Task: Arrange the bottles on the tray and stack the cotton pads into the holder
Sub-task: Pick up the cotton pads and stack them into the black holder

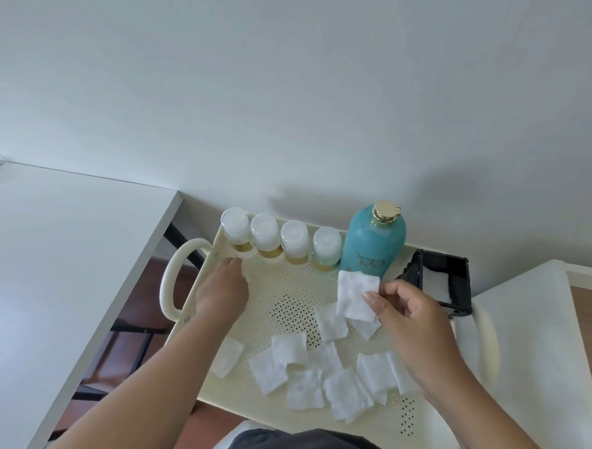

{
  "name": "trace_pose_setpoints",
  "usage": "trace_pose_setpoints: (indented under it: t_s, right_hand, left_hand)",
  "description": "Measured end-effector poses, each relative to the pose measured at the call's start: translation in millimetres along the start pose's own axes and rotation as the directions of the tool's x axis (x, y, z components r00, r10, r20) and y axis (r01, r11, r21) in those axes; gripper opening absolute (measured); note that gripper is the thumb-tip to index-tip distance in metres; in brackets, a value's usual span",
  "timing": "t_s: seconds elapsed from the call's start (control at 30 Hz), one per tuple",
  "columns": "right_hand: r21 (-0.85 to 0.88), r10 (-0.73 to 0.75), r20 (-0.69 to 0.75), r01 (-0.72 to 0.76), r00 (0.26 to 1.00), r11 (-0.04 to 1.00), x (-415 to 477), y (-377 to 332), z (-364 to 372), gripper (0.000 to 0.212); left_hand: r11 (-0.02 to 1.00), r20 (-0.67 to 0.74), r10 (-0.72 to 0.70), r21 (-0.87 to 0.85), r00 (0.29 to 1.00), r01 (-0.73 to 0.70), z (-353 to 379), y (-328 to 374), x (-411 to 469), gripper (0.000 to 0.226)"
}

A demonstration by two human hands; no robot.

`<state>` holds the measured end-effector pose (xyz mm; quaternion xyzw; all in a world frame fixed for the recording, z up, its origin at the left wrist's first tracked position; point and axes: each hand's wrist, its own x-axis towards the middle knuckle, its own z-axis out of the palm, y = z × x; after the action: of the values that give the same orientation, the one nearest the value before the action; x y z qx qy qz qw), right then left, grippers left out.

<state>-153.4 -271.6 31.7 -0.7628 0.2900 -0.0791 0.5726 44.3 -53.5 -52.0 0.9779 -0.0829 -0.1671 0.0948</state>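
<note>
A cream perforated tray [283, 302] carries several small clear bottles [280, 239] with white caps in a row along its far edge. A tall teal bottle [372, 242] with a gold cap stands at the row's right end. Several square white cotton pads [300, 368] lie scattered over the tray's near half. My right hand [416, 320] pinches one cotton pad [356, 296] lifted above the tray, just left of the black holder [456, 284], which has white pads inside. My left hand [222, 289] rests on the tray near the leftmost small bottle, fingers relaxed, holding nothing.
The tray has looped handles at left [171, 279] and right. A white table [45, 262] lies to the left and a white surface [528, 339] to the right. A pale wall rises right behind the bottles. Brown floor shows below.
</note>
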Motion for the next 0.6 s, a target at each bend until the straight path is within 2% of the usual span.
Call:
trace_pose_setpoints:
  t_s: [0.1, 0.2, 0.27, 0.37, 0.5, 0.6]
  right_hand:
    - [0.008, -0.003, 0.007, 0.003, 1.000, 1.000, -2.2, -0.5, -0.3, 0.008]
    - [0.030, -0.001, 0.013, 0.001, 1.000, 1.000, -4.1, -0.3, -1.1, 0.007]
    - [0.033, 0.011, 0.015, -0.011, 1.000, 0.999, -4.9, 0.1, -1.5, 0.007]
    - [0.027, 0.015, 0.011, -0.015, 1.000, 1.000, -6.6, 0.0, -3.2, 0.007]
    - [0.045, -0.002, -0.014, 0.003, 1.000, 0.999, -11.5, 0.1, -13.4, 0.004]
    - [-0.018, -0.032, -0.129, 0.030, 0.991, 0.999, -10.7, 4.5, -32.3, 0.005]
  left_hand:
    - [0.994, 0.005, -0.011, 0.107, 1.000, 0.011, 1.7, -1.1, 4.0, 0.025]
    - [0.972, 0.002, 0.031, 0.233, 1.000, -0.030, 2.0, -2.7, 3.0, 0.026]
    - [0.968, 0.000, 0.039, 0.248, 0.999, -0.038, 2.5, -3.2, 3.4, 0.026]
    - [0.994, 0.016, -0.037, 0.101, 0.999, 0.035, -1.3, -3.0, 3.8, 0.021]
    - [0.995, 0.035, -0.017, -0.097, 0.999, 0.020, -7.7, -1.4, -7.4, 0.007]
    - [0.963, 0.010, 0.022, -0.269, 1.000, -0.019, -8.1, 6.1, -22.8, 0.017]
